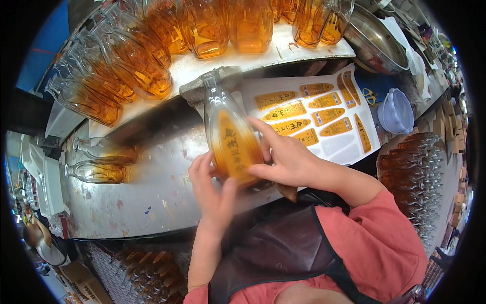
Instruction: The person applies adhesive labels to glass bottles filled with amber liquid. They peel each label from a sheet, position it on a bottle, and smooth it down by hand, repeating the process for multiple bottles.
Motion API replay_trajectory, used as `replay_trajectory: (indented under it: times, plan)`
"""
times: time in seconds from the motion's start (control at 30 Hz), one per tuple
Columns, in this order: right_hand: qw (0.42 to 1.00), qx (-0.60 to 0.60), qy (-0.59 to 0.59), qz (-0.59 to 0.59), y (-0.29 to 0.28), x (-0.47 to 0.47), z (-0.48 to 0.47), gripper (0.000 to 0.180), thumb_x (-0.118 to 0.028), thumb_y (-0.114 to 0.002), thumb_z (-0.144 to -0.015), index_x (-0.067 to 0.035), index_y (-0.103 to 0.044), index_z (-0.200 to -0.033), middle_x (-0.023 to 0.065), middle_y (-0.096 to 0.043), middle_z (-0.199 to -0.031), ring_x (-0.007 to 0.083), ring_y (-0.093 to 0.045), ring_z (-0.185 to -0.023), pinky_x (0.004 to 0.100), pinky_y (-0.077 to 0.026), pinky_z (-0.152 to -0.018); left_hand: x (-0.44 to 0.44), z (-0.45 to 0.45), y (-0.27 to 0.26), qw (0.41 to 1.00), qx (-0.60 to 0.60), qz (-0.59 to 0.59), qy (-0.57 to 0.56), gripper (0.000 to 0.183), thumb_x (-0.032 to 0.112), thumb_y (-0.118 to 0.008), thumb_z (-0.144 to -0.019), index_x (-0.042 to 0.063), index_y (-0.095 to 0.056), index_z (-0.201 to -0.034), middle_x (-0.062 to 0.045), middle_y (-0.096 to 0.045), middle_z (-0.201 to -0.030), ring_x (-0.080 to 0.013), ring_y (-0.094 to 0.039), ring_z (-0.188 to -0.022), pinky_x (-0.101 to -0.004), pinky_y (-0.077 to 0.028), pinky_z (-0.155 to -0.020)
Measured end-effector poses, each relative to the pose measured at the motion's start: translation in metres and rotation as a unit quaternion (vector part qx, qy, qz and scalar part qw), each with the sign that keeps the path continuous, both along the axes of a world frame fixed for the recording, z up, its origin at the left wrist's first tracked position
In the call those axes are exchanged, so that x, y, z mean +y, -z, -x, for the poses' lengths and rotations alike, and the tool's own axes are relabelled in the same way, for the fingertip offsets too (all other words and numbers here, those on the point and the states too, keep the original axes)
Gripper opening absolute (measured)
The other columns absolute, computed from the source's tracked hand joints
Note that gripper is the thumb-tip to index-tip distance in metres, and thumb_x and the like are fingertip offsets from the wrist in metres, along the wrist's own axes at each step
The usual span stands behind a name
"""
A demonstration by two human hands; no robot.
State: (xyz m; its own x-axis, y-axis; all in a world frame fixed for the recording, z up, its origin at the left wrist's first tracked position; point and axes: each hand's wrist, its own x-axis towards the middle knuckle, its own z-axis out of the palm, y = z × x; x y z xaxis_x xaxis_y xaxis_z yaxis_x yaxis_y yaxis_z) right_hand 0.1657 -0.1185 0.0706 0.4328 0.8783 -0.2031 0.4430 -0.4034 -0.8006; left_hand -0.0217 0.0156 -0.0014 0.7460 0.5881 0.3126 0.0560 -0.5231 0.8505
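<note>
A clear glass bottle with amber colouring low down and a yellow label bearing writing (232, 146) lies tilted before me, its neck on a grey cloth-like pad (191, 91). My left hand (214, 190) is at the bottle's lower left side, slightly blurred, thumb and fingers apart; how firmly it touches cannot be told. My right hand (284, 155) grips the bottle's right side, its thumb on the label's lower edge and its fingers along the glass. Right of the bottle lies a white sheet of yellow labels (343, 152), with some label places bare.
Amber-tinted bottles (207, 34) crowd the raised white shelf (262, 62). Two more bottles (97, 173) lie on the metal table (152, 205). Yellow-handled scissors (368, 96), a pale blue bucket (395, 112) and a steel basin (379, 41) are at right. A person (49, 243) is far left.
</note>
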Motion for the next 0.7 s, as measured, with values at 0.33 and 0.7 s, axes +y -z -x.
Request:
replay_trajectory:
  times: [0.33, 0.7]
  plan:
    - [0.999, 0.016, 0.051, -0.003, 0.016, -0.008, 0.021, 0.094, -0.032, -0.079, -0.086, -0.008, -0.028, -0.161, 0.0073, -0.056, -0.081, 0.0229, -0.06, -0.071, 0.0353, -0.049, -0.066, -0.008, -0.006, -0.003, 0.997, -0.017, 0.066, -0.035, 0.067, 0.013, -0.071, -0.085, 0.0, -0.048, -0.147, -0.016, -0.049, -0.137, -0.0228, -0.054, -0.102, -0.0359, -0.049, -0.091]
    - [0.995, 0.076, 0.055, -0.032, 0.028, -0.014, 0.019, 0.097, -0.03, -0.078, -0.086, -0.008, -0.024, -0.164, 0.0093, -0.058, -0.084, 0.0241, -0.062, -0.076, 0.0365, -0.051, -0.07, -0.013, -0.001, 0.008, 0.996, -0.054, 0.071, -0.018, 0.08, 0.012, -0.073, -0.082, 0.001, -0.038, -0.153, -0.016, -0.046, -0.142, -0.0247, -0.052, -0.11, -0.038, -0.048, -0.096]
